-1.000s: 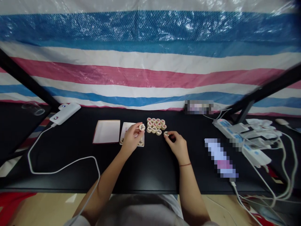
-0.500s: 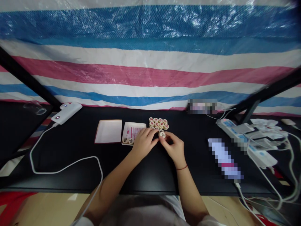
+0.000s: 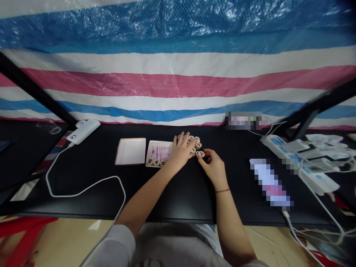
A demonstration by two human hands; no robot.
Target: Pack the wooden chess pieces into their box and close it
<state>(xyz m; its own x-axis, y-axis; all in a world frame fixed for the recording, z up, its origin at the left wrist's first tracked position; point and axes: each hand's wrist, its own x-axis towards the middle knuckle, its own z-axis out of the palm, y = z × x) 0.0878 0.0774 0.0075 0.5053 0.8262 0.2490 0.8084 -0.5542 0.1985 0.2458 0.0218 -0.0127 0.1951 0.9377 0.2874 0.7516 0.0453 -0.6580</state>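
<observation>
My left hand (image 3: 180,151) lies with fingers spread over a cluster of round Chinese chess pieces (image 3: 197,142), hiding part of them. Pinched at the fingertips of my right hand (image 3: 214,167) is a Chinese chess piece (image 3: 201,153), just right of the cluster. Left of my left hand sits a shallow white box (image 3: 148,148). Inside it are a sheet with pink grid lines (image 3: 160,152) and several black-marked pieces (image 3: 156,162) along the near edge. My left wrist covers the box's near right corner. Beside the box lies a white-lined lid (image 3: 130,152).
A white power bank (image 3: 85,132) with a cable (image 3: 83,189) lies at the left. To the right are a blurred-out phone-like object (image 3: 269,183), a power strip (image 3: 317,180) with tangled cables, and another blurred object (image 3: 243,121). A striped tarp (image 3: 172,85) hangs behind the black table (image 3: 178,207).
My left hand has moved up and right, off the box's sheet and onto the red-marked pieces. My right hand has shifted right with its piece. Another black-marked piece in the box now shows.
</observation>
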